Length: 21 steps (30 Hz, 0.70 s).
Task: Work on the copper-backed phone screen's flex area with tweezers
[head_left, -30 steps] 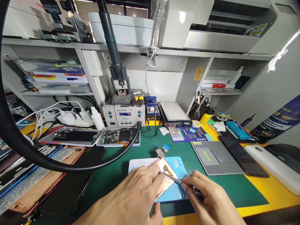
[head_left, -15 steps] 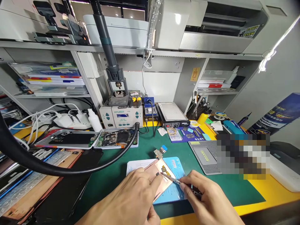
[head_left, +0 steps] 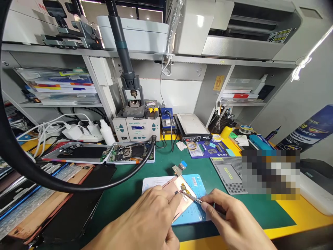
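Observation:
A copper-backed phone screen panel lies tilted on a blue-and-white box. My left hand is curled over its left side, fingers bent and pressing on it. The index fingertip sits beside a small dark connector. In my right hand is a pair of slim metal tweezers, pinched between thumb and fingers. Their tip touches or nearly touches the panel by that fingertip, close to a yellow-brown flex cable. Another flex cable with a blue tab extends past the panel's top edge.
A black hose arcs across the left foreground. An opened phone lies behind it, below a soldering station. A heating plate stands at the back. To the right are a perforated grey mat and a spray can.
The view has shifted slightly, moving the scene a little to the right. Both hands, the tweezers and the panel keep nearly the same positions relative to each other.

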### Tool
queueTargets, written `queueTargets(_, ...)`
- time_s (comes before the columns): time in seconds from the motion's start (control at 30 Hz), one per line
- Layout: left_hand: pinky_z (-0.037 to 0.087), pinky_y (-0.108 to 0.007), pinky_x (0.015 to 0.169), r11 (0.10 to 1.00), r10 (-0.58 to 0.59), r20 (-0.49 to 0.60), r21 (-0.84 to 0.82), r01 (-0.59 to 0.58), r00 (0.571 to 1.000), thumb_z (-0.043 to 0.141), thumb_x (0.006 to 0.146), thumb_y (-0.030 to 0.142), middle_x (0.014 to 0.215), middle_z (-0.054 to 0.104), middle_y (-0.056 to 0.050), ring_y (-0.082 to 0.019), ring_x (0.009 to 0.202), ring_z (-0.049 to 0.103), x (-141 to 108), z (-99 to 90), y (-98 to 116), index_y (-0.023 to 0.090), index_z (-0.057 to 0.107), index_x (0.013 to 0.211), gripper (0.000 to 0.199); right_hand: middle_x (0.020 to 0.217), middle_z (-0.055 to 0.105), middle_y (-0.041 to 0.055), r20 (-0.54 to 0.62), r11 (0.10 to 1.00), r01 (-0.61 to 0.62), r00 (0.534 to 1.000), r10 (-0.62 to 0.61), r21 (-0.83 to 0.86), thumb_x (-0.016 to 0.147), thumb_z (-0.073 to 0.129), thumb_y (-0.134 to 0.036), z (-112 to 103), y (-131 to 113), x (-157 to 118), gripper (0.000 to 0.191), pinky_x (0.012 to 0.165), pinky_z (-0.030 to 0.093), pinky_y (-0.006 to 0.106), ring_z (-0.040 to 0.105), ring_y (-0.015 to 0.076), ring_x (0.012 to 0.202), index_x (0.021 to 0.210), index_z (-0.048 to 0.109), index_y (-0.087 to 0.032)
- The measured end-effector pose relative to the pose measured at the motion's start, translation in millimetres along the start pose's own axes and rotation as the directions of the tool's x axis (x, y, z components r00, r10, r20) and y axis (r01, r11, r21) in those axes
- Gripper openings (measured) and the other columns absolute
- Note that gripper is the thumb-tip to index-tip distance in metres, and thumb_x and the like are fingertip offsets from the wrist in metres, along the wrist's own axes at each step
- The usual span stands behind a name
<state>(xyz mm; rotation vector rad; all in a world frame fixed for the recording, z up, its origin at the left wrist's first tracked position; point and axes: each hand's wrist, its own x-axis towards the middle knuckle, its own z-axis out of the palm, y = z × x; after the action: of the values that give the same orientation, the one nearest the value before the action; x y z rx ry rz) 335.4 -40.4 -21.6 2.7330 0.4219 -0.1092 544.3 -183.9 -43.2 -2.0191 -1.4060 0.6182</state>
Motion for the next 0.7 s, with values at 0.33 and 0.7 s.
queueTargets(0.33, 0.044, -0.047, 0.126, 0.997, 0.045, 0.007, -0.068, -0.044, 0.999, 0.055, 0.084, 0.022, 0.170, 0.041, -0.014, -0.032, 0.155, 0.046, 2, -10.6, 1, 0.020, 0.056, 0.151, 0.067, 0.077, 0.070, 0.0026, -0.053, 0.999, 0.016, 0.998, -0.019, -0.049, 0.106, 0.054, -0.048, -14, 11, -2, 0.034, 0.060, 0.053, 0.028, 0.066, 0.0200, 0.068, 0.100, 0.076, -0.023)
queueTargets(0.7, 0.049, -0.045, 0.122, 0.998, 0.037, 0.007, -0.047, -0.037, 0.999, 0.051, 0.086, 0.021, 0.165, 0.050, -0.013, -0.031, 0.142, 0.059, 2, -15.9, -1, 0.020, 0.060, 0.143, 0.058, 0.089, 0.068, 0.0037, -0.063, 0.834, 0.352, 0.908, -0.415, -0.425, 0.108, 0.046, -0.018, -9, 11, -6, 0.027, 0.058, 0.057, 0.027, 0.071, 0.0170, 0.063, 0.104, 0.072, -0.025)
